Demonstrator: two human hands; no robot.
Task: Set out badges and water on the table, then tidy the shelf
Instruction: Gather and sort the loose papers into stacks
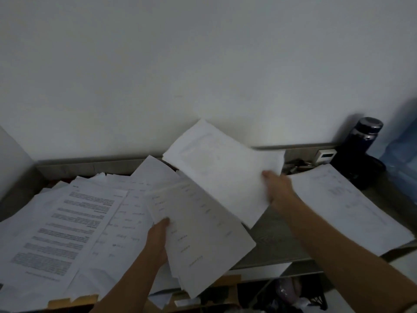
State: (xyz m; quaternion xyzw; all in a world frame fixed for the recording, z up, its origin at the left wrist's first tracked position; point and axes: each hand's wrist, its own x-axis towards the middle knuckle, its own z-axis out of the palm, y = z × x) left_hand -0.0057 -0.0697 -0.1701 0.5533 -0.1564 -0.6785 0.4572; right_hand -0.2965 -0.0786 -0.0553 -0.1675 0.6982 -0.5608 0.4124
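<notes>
1. One white wall (203,64) fills the top half of the view.
2. One grey shelf (277,240) runs along the bottom of the wall. All the papers are on it or just over it.
3. One big pile (67,222) of printed papers lies spread out on the left part of the shelf. There are too many sheets to count.
4. One stack (203,233) of papers sits in the middle, lifted at its near end. The left hand (158,238) grips its left edge, thumb on top and fingers hidden under it.
5. One white paper (221,168) is held up in the air, tilted, above the stack. The right hand (277,186) pinches its right edge with the thumb on top. I cannot tell if it is one sheet or a few.
6. One flat sheet (347,204) lies alone on the right part of the shelf, apart from both hands.
7. One dark bottle (361,150) stands upright in the far right corner, by the wall.
8. There are two hands. They are apart, each closed on its own paper.
9. One brown box (74,300) peeks out at the bottom edge, under the big pile.
10. One little white box (326,154) sits at the back, just left of the bottle.
</notes>
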